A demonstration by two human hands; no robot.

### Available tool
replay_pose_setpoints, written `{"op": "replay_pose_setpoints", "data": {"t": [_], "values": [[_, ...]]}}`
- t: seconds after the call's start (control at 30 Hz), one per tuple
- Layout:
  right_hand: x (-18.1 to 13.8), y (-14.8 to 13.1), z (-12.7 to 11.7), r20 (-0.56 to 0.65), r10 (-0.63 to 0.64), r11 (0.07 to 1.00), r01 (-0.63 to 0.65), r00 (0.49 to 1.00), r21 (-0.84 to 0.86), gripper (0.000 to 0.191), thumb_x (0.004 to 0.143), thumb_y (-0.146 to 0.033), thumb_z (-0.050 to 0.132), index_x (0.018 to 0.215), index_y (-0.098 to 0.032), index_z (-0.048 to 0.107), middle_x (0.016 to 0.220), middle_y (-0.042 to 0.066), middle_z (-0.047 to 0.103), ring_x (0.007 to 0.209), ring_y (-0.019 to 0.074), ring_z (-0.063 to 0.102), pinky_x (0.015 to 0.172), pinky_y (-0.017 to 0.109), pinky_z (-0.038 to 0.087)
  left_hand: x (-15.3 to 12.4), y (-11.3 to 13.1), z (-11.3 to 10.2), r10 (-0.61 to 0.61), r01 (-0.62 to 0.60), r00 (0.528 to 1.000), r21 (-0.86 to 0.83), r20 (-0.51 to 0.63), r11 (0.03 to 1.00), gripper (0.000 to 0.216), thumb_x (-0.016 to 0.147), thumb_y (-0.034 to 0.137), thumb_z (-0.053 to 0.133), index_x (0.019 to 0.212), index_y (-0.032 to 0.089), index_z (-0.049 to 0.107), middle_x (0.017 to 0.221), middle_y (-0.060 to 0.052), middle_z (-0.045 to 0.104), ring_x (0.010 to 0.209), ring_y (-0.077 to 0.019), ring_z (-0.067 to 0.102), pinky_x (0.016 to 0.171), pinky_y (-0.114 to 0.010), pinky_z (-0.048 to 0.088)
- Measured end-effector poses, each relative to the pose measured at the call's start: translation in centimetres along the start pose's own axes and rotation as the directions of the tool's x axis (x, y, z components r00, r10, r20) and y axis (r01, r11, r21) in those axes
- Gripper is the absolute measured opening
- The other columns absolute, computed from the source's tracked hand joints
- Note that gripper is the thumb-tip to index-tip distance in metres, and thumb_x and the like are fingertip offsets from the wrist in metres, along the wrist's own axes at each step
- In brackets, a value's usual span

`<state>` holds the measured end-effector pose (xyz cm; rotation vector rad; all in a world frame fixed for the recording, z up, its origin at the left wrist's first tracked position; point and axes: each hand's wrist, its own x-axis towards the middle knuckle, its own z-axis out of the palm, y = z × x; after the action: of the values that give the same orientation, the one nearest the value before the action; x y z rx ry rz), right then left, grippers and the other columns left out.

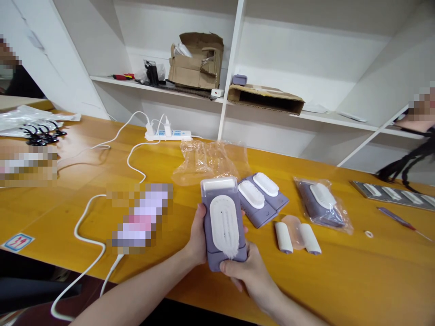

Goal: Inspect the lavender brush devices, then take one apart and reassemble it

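At a long orange-yellow wooden table (340, 280) set before white open shelving (234, 54), a person holds a lavender rectangular plastic unit (216, 261) upright in both bare hands, its face and raised white oval panel (223, 224) turned toward the camera. The left hand (196, 235) wraps the unit's left edge from behind, fingers closed firmly on it. The right hand (249, 271) is closed on the lower right corner, thumb pressed at the foot of the oval panel. A wispy white edge shows there, too blurred to say what it is. The unit hangs just clear of the table near its front edge, above the person's forearms.

By the look of the pose, the work in hand is close attention to the panel's lower end, with the left hand serving as the brace. A further move at that spot would call for a steady left-hand hold and light, exact pressure from the right thumb, since the grip there covers only a corner.

Just beyond the hands, two matching lavender units (261, 199) lie side by side, touching. To their right a third unit sealed in a clear plastic bag (321, 206) lies a little apart. Nearer the table's front edge, two small white cylindrical caps (283, 237) flank a translucent pinkish oval piece (295, 231). A crumpled clear plastic wrapper (207, 165) lies behind the held unit, and a white power strip (168, 135) with trailing white cables (88, 235) sits toward the shelving
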<state>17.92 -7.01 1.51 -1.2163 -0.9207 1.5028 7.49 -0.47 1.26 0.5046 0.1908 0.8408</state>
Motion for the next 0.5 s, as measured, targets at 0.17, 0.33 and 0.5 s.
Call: {"op": "replay_pose_setpoints", "data": {"t": [0.17, 0.33, 0.5], "values": [[0.0, 0.2, -0.2, -0.022, 0.003, 0.998, -0.002, 1.0, 0.058, 0.019, 0.049, -0.017, 0.072, 0.057, -0.017, 0.055, 0.042, -0.01, 0.04, 0.038, 0.0033, 0.023, 0.038, 0.02, 0.018, 0.0, 0.0, 0.0, -0.009, 0.009, 1.0, 0.01, -0.006, 1.0, 0.081, 0.069, 0.077, 0.038, 0.101, 0.008, 0.067, 0.084, -0.016, 0.071, 0.085, -0.0352, 0.065, 0.073, -0.043, 0.049], [-0.2, -0.2, -0.3, -0.018, 0.014, 0.995, -0.012, 1.0, 0.098, 0.017, 0.048, -0.015, 0.069, 0.057, -0.016, 0.054, 0.05, -0.006, 0.043, 0.046, 0.0059, 0.027, 0.042, 0.021, 0.02, 0.2, 1.3, 0.1, 0.003, -0.009, 0.996, 0.067, 0.093, 0.998, 0.069, 0.073, 0.066, 0.048, 0.112, 0.011, 0.062, 0.102, -0.017, 0.069, 0.093, -0.035, 0.063, 0.077, -0.043, 0.048], [-0.2, -0.2, -0.3, -0.007, 0.053, 0.995, -0.052, 0.999, 0.085, 0.018, 0.049, -0.016, 0.068, 0.052, -0.017, 0.051, 0.046, -0.007, 0.039, 0.046, 0.0068, 0.026, 0.043, 0.022, 0.021, 0.6, 1.4, -0.2, -0.01, 0.008, 0.999, 0.066, 0.034, 0.998, 0.07, 0.073, 0.066, 0.049, 0.112, 0.01, 0.063, 0.102, -0.017, 0.069, 0.085, -0.032, 0.066, 0.07, -0.038, 0.05]]}}
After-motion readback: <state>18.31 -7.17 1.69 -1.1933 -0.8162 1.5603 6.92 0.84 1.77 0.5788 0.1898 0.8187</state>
